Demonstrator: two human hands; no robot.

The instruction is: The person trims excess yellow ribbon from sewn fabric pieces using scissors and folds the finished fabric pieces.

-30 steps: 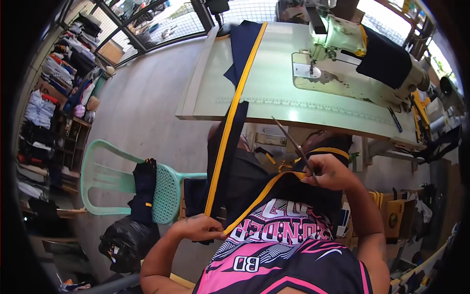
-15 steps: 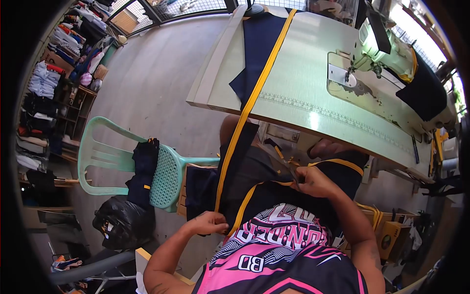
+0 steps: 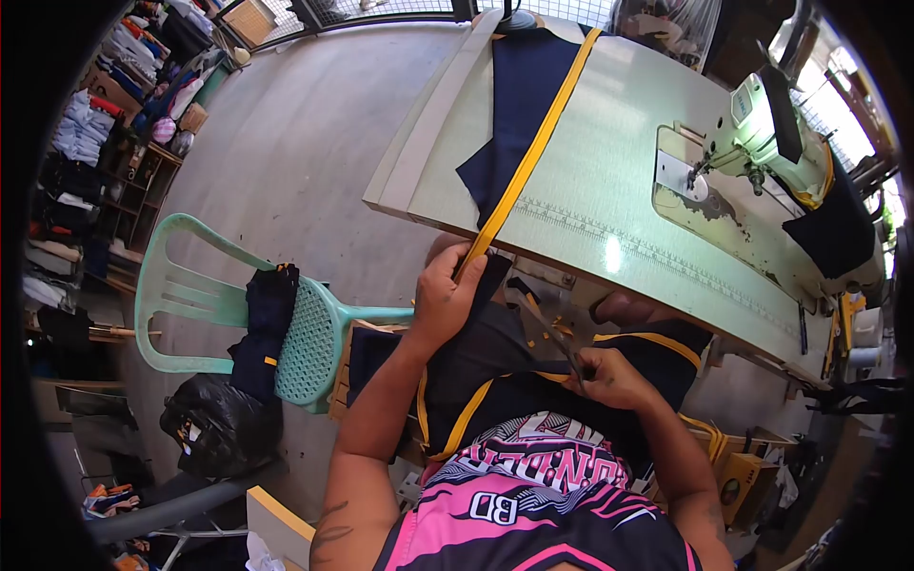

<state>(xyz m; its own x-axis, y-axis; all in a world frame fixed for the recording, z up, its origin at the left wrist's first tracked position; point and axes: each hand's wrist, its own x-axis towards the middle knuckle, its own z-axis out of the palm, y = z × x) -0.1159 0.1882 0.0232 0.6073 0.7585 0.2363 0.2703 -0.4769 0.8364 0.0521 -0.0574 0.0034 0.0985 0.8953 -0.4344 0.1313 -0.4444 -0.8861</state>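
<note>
Dark navy fabric (image 3: pixel 524 86) with a yellow strip (image 3: pixel 547 128) along its edge lies over the table's left part and hangs off the front edge. At that edge my left hand (image 3: pixel 451 285) pinches the strip and fabric. My right hand (image 3: pixel 606 378) is closed around scissors (image 3: pixel 555 333), whose blades point up and left, over my lap. More navy fabric with yellow edging (image 3: pixel 466 419) lies across my lap, close to my right hand.
The sewing machine (image 3: pixel 762 124) stands on the right of the table (image 3: pixel 609 114). Left are a green plastic chair (image 3: pixel 309 352) holding dark cloth, a black bag (image 3: pixel 219 428) and shelves of folded clothes (image 3: pixel 81 133).
My left hand has moved up from my lap to the table's front edge and taken hold of the strip there. My right hand still holds the scissors. The view has shifted left.
</note>
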